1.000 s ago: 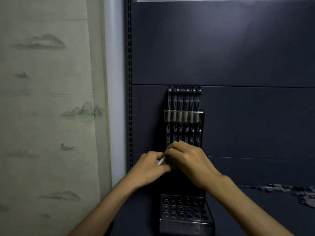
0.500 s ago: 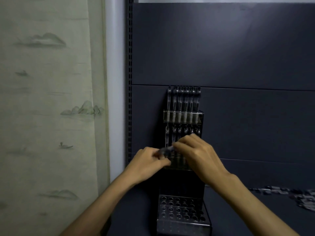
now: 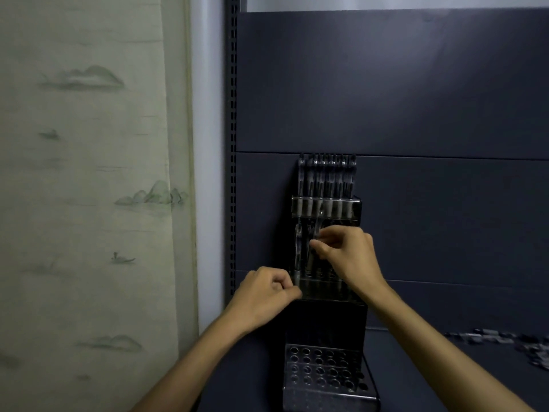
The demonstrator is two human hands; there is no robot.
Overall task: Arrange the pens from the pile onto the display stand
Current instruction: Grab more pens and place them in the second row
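Two hands at one display stand (image 3: 326, 298), right hand (image 3: 349, 257) fingers pinching one pen (image 3: 318, 227), left hand (image 3: 264, 295) fingers curled.

No text, label, brand, number or sign can be read anywhere in this view.
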